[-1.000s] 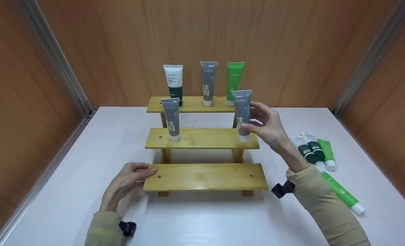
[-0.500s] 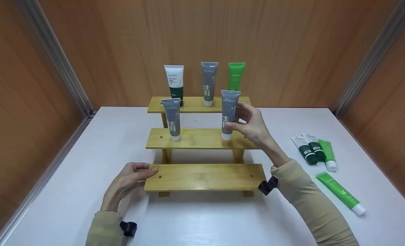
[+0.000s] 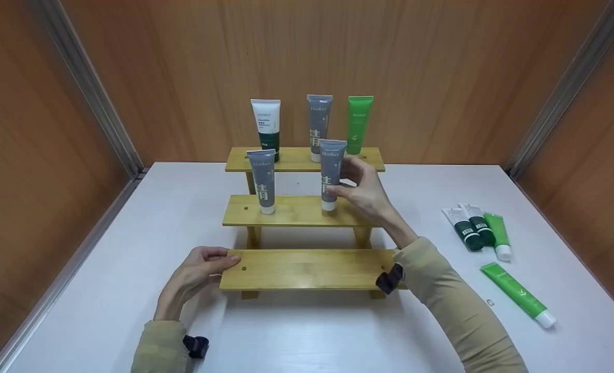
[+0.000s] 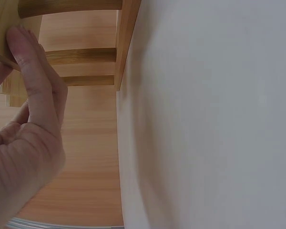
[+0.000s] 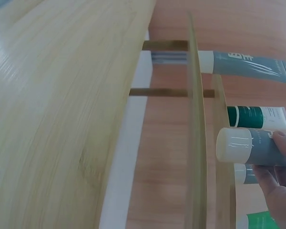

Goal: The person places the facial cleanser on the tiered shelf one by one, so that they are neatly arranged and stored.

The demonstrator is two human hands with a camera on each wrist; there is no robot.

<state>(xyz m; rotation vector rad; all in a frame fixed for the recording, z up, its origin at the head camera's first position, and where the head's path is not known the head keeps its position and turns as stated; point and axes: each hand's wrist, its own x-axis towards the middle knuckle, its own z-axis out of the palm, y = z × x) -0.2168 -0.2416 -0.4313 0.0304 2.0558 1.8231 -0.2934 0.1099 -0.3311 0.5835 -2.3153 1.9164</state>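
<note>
Right hand (image 3: 366, 194) pinches a white-capped grey plastic tube (image 3: 331, 168) just above the middle shelf (image 3: 296, 212) of a tiered bamboo rack (image 3: 307, 270); left hand (image 3: 194, 272) grips its front corner. Released tilted, the tube could topple.

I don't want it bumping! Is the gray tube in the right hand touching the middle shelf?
Apart. The right wrist view shows the right hand holding the gray tube, with a gap between its white cap and the middle shelf.

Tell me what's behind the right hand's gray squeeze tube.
Head view: behind the held squeeze tube, another gray squeeze tube stands on the top shelf, its lower right side covered.
</note>
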